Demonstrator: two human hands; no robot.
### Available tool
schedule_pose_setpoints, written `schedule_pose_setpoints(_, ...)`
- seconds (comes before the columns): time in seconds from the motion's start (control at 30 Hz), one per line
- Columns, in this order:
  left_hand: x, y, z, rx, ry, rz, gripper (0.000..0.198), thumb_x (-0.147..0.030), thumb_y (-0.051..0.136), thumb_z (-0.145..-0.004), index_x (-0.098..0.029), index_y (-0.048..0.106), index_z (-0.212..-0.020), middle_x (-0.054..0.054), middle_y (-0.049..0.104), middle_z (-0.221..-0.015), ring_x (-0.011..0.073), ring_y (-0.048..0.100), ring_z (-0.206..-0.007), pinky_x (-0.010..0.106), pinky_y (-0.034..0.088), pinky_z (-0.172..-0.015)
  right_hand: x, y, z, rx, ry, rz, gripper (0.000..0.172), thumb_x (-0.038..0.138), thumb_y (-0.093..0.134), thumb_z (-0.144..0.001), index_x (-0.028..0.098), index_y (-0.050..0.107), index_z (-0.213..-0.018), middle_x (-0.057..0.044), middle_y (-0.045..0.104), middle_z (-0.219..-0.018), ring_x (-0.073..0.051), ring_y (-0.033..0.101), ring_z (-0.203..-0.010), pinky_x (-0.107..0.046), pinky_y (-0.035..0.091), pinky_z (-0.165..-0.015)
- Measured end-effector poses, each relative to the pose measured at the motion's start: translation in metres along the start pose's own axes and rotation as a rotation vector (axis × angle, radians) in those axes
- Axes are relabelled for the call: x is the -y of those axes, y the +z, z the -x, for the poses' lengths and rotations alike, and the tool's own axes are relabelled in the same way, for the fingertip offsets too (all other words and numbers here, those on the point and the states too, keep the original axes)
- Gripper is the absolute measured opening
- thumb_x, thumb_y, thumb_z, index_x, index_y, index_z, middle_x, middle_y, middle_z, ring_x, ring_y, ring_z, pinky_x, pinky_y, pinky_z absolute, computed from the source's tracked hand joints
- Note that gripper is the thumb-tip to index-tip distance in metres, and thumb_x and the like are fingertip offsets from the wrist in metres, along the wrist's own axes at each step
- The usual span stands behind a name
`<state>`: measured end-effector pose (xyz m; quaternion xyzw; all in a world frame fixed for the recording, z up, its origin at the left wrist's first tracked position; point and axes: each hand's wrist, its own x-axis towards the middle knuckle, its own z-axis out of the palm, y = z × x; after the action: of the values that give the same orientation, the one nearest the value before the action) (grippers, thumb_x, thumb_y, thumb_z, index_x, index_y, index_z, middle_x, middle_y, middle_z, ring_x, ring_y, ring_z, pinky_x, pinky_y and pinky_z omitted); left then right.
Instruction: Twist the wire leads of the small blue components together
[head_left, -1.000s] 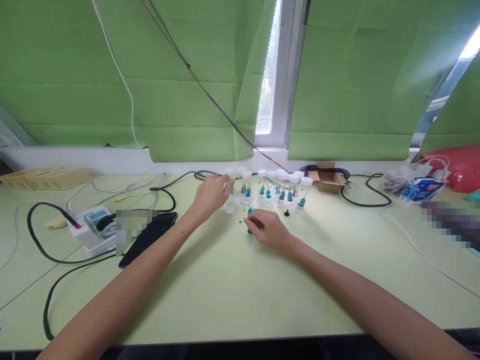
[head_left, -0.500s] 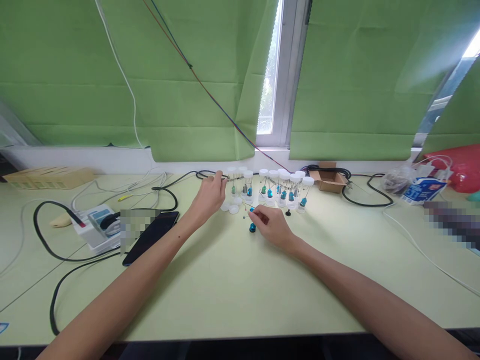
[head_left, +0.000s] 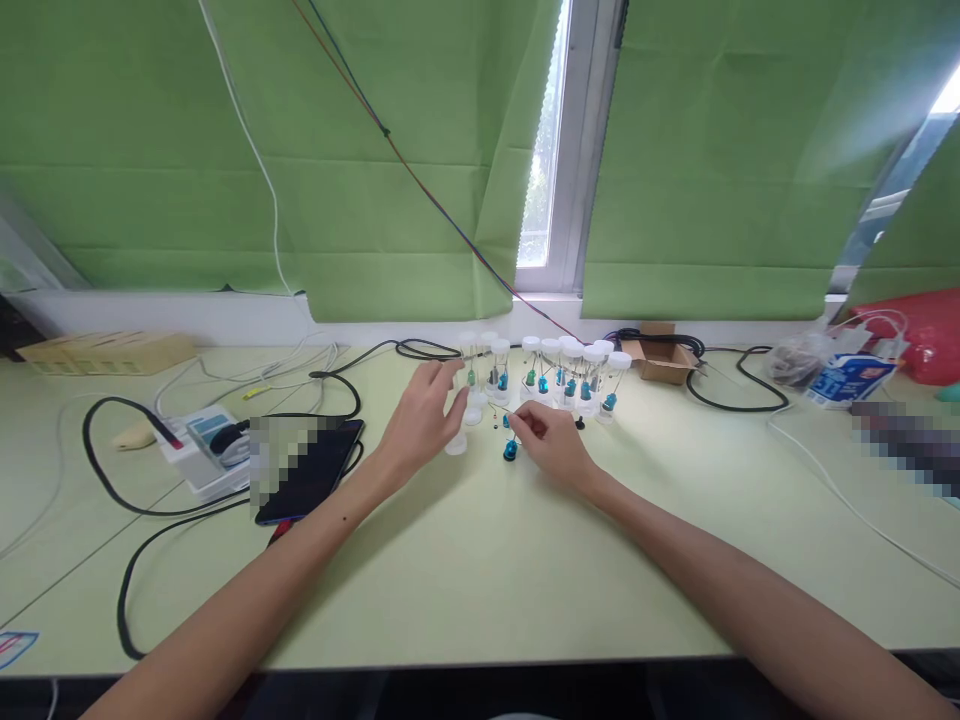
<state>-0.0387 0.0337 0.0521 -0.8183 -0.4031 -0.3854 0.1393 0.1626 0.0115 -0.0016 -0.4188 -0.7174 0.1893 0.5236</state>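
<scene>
My right hand (head_left: 553,440) is closed in a pinch; what lies between its fingertips is too small to make out. Just below these fingertips a small blue part on a black base (head_left: 510,451) stands on the table, and another blue piece (head_left: 507,420) is beside them. My left hand (head_left: 426,412) has its thumb and fingers apart. Under its thumb is a pale round piece (head_left: 455,443), either a lid or the bottom of a clear vial. A white lid (head_left: 472,414) lies just past it. Capped clear vials (head_left: 543,382) holding blue and green parts with thin wires stand behind both hands.
A black tablet (head_left: 311,470) and a white power strip (head_left: 206,450) with cables are on the left. A small open cardboard box (head_left: 660,358) stands back right. Further right are a blue-and-white pack (head_left: 851,380) and a red bag (head_left: 930,340). A small black part (head_left: 580,423) lies by the right hand.
My left hand has come back toward me from the left vials, and its thumb has spread from the fingers. The pale round piece now shows under it. My right hand has barely moved.
</scene>
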Motion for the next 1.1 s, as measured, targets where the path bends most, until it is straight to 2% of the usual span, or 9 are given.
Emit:
schedule_pose_setpoints(0.23, -0.005, 0.011, 0.019, -0.028, 0.015, 0.176, 0.028, -0.025, 0.05, -0.091, -0.022, 0.05, -0.118, 0.004, 0.056, -0.091, 0.0173, 0.058, -0.082, 0.031, 0.049, -0.075, 0.001, -0.004, -0.002, -0.002, 0.029, -0.058, 0.031, 0.045, 0.053, -0.089, 0.019, 0.056, -0.072, 0.002, 0.052, -0.055, -0.011, 0.045, -0.049, -0.024, 0.038, -0.049)
schedule_pose_setpoints(0.47, -0.007, 0.015, 0.024, -0.12, 0.032, 0.316, 0.037, -0.025, 0.055, -0.09, -0.025, 0.045, -0.126, 0.009, 0.048, -0.115, 0.0151, 0.061, -0.087, 0.033, 0.055, -0.079, 0.004, -0.009, -0.004, -0.011, 0.02, -0.076, 0.031, 0.046, 0.054, -0.089, 0.019, 0.057, -0.074, 0.003, 0.051, -0.054, -0.01, 0.046, -0.046, -0.024, 0.04, -0.049)
schedule_pose_setpoints(0.57, -0.011, 0.019, 0.027, -0.128, 0.0, 0.406, 0.042, -0.025, 0.056, -0.089, -0.025, 0.041, -0.128, 0.009, 0.045, -0.118, 0.0137, 0.063, -0.087, 0.034, 0.055, -0.082, 0.004, -0.011, -0.004, -0.012, 0.024, -0.087, 0.03, 0.045, 0.054, -0.089, 0.018, 0.058, -0.076, 0.002, 0.053, -0.057, -0.01, 0.047, -0.046, -0.024, 0.041, -0.049)
schedule_pose_setpoints(0.83, -0.02, 0.028, 0.036, 0.031, -0.273, 0.568, 0.048, -0.034, 0.054, -0.089, -0.026, 0.033, -0.132, 0.004, 0.056, -0.1, 0.0139, 0.064, -0.077, 0.031, 0.054, -0.074, -0.007, -0.013, -0.006, 0.043, 0.069, -0.211, 0.029, 0.046, 0.054, -0.089, 0.019, 0.057, -0.08, 0.003, 0.054, -0.061, -0.009, 0.049, -0.043, -0.025, 0.042, -0.047)
schedule_pose_setpoints(1.1, -0.026, 0.03, 0.037, 0.094, -0.297, 0.715, 0.055, -0.033, 0.057, -0.086, -0.025, 0.03, -0.133, 0.001, 0.062, -0.088, 0.015, 0.063, -0.079, 0.032, 0.051, -0.079, -0.005, -0.013, -0.007, 0.101, 0.109, -0.286, 0.03, 0.048, 0.056, -0.087, 0.019, 0.056, -0.08, 0.002, 0.054, -0.063, -0.009, 0.049, -0.045, -0.023, 0.041, -0.044)
